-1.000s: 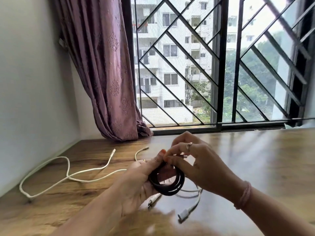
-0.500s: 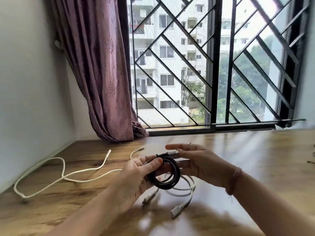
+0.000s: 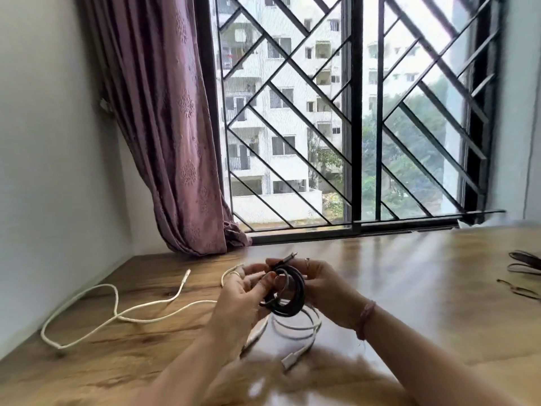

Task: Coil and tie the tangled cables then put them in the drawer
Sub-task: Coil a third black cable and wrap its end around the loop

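Above the wooden table point(image 3: 409, 288), at 6 o'clock of the view, we hold the coiled black cable point(image 3: 288, 291): our left hand point(image 3: 243, 300) curls round its rim so the loops cannot spring apart, while our right hand point(image 3: 325, 288) pinches the loose plug end, presumably for tying. A white coil point(image 3: 298, 326) lies beneath; an uncoiled white cable point(image 3: 117, 312) trails at 9 o'clock; dark cords point(image 3: 524, 262) at 3 o'clock.
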The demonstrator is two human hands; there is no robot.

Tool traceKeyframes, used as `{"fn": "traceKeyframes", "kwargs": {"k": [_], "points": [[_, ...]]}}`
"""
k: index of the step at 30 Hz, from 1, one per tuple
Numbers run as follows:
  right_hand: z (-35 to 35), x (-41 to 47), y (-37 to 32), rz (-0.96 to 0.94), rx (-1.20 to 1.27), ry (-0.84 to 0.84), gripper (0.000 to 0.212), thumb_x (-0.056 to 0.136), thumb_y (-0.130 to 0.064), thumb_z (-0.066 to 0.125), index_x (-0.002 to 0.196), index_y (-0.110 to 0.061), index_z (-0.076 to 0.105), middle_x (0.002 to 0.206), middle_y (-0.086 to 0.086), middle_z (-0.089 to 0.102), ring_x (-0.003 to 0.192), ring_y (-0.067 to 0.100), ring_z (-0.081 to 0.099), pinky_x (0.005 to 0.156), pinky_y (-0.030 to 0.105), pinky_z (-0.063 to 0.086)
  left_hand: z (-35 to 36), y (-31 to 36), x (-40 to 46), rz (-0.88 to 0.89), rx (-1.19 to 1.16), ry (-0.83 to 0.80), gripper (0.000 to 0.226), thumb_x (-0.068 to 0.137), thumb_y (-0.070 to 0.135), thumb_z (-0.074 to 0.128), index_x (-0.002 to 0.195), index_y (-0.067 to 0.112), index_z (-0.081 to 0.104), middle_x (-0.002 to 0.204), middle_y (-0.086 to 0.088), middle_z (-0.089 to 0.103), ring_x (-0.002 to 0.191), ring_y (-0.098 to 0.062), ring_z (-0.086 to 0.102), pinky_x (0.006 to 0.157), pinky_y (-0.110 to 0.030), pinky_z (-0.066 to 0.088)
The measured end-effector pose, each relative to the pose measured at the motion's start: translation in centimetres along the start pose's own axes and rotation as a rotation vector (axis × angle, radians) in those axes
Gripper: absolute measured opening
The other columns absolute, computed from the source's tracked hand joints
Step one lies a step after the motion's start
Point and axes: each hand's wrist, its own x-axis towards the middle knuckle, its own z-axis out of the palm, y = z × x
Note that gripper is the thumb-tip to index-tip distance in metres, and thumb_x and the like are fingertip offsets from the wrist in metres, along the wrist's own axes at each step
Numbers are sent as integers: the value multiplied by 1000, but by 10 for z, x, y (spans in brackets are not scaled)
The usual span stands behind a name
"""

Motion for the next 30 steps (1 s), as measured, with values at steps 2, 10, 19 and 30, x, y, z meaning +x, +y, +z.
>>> {"fn": "traceKeyframes", "kwargs": {"k": [2, 10, 19, 30], "points": [[-1, 0, -3, -37, 15, 9, 37, 78, -6, 67, 115, -11, 67, 114, 21, 65, 98, 24, 61, 88, 35, 53, 3, 2, 3, -18, -63, 51, 40, 72, 7, 70, 106, 8, 48, 85, -13, 72, 66, -18, 71, 51, -29, 56], [-19, -11, -22, -221, 140, 72, 36, 78, -4, 62, 114, -9, 66, 104, 4, 70, 97, 14, 64, 85, 23, 50, 54, -3, 9, -272, -514, -127, 23, 72, 16, 63, 82, -2, 75, 85, -16, 74, 70, -21, 73, 53, -24, 58], [-96, -67, -34, -247, 63, 622, 26, 84, 11, 58, 104, -5, 65, 89, 10, 67, 70, 16, 64, 63, 23, 52, 152, -73, 25, -332, -304, -95, 44, 89, 49, 54, 101, 7, 59, 84, -11, 69, 71, -20, 67, 59, -29, 56], [-269, -187, -116, -133, -46, 1385, 10, 76, -5, 72, 77, -9, 63, 45, -5, 63, 38, 8, 57, 42, 20, 46, 152, -101, 55, -103, 199, -8, 4, 94, 8, 54, 96, 6, 53, 76, -11, 60, 61, -18, 60, 55, -27, 51]]}}
